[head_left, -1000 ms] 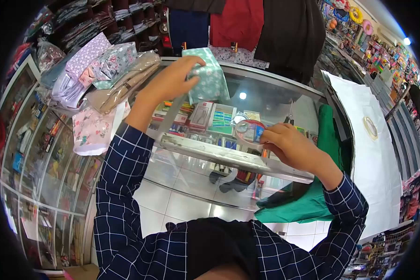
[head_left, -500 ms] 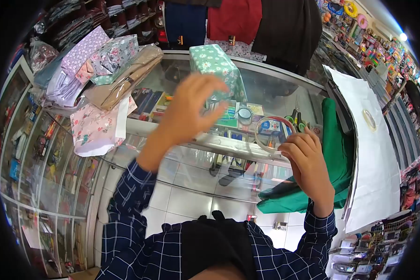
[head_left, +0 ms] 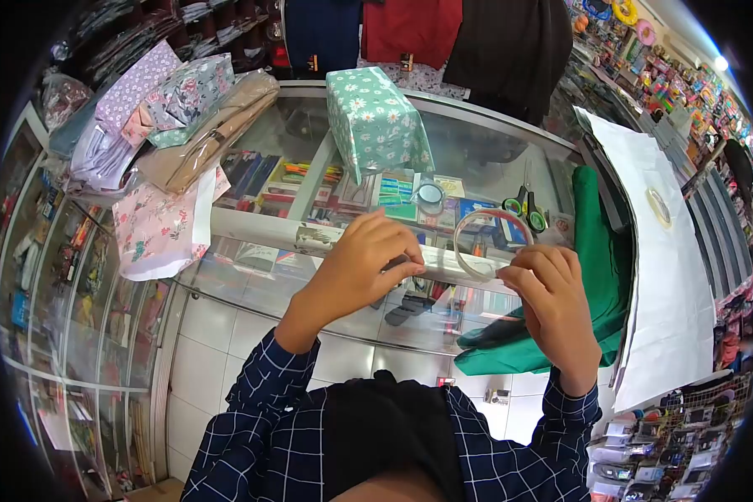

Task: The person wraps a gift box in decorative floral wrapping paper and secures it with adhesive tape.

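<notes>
My right hand (head_left: pixel 552 293) pinches the lower edge of a roll of clear tape (head_left: pixel 462 243), which stands upright above the glass counter's front edge. To its left, my left hand (head_left: pixel 360 263) has curled fingers, with thumb and forefinger tips close together; whatever lies between them, if anything, is too small to make out. Beyond the hands, a box wrapped in green daisy-print paper (head_left: pixel 376 121) sits on the counter. Scissors with black and green handles (head_left: pixel 525 205) lie behind the tape roll. A smaller round tape roll (head_left: pixel 429 197) rests in front of the box.
Folded floral fabrics (head_left: pixel 155 100) and plastic-wrapped brown packages (head_left: pixel 213 138) pile up at the left. Green cloth (head_left: pixel 594 259) drapes over the counter's right side. White paper sheets (head_left: pixel 657 301) lie beyond it, carrying another tape roll (head_left: pixel 658 206). The glass counter (head_left: pixel 494 142) holds stationery inside.
My left hand has dropped from in front of the green box towards the counter's front edge, its thumb and forefinger coming together. The right hand keeps hold of the tape roll.
</notes>
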A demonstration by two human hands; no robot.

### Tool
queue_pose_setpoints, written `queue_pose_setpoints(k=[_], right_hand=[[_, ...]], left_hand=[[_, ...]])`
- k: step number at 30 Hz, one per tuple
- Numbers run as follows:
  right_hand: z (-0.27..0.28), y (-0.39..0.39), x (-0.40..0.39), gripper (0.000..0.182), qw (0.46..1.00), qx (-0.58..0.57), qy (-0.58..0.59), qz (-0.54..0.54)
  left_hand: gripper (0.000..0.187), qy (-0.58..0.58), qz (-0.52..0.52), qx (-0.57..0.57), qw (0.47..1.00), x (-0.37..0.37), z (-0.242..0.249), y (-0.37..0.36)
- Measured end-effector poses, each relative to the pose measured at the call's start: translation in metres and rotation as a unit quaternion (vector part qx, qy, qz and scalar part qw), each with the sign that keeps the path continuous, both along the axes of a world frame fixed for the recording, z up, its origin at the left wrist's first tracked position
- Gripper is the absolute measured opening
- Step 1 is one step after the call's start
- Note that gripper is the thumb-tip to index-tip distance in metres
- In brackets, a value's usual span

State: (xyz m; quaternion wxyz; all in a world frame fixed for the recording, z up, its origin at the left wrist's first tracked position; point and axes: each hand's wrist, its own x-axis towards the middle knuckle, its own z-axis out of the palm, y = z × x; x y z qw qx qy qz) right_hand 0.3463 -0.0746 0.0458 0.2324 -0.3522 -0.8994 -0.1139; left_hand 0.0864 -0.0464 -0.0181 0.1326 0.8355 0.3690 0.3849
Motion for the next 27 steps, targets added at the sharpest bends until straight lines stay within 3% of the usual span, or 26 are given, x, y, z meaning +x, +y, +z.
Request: queue_pose_setpoints(k=[5,7,10,12,15,17,19,22,25,27], right_hand=[[0.006,0.002,0.000,0.030,1.000,0.010,-0.001,-0.010],[0.002,0.016,-0.003,0.021,1.000,0.001,0.025,0.016],[-0.014,0.047,-0.001,0.019,0.996,-0.001,0.084,-0.006],[-0.026,0.062,0.003,0.029,0.994,0.007,0.106,-0.018],[-0.034,0.067,0.001,0.027,0.994,-0.065,0.068,0.061],[-0.044,0.077,0.008,0.023,0.982,-0.101,0.104,0.122],[-0.052,0.084,0.010,0.021,0.968,-0.120,0.135,0.172],[-0.056,0.082,-0.001,0.018,0.991,-0.065,0.088,0.082],[-0.055,0.075,-0.017,0.012,0.988,-0.102,0.112,0.006],[-0.051,0.072,-0.020,0.011,0.987,-0.099,0.128,0.015]], left_hand=[[0.011,-0.097,0.003,-0.143,0.985,0.006,0.031,-0.030],[0.011,-0.127,0.015,-0.174,0.976,0.008,0.037,-0.035],[0.012,-0.081,0.027,-0.236,0.968,-0.001,0.031,-0.038],[0.012,-0.078,0.057,-0.209,0.973,-0.004,0.031,-0.050],[0.012,-0.068,0.091,-0.200,0.973,-0.020,0.026,-0.055],[0.012,-0.062,0.136,-0.203,0.968,-0.034,0.022,-0.057],[0.012,-0.086,0.112,-0.275,0.951,-0.041,0.020,-0.062],[0.015,-0.093,0.014,-0.377,0.922,-0.036,0.016,-0.073],[0.014,-0.083,-0.003,-0.365,0.927,-0.016,0.011,-0.084],[0.016,-0.102,0.019,-0.340,0.935,-0.017,0.006,-0.083]])
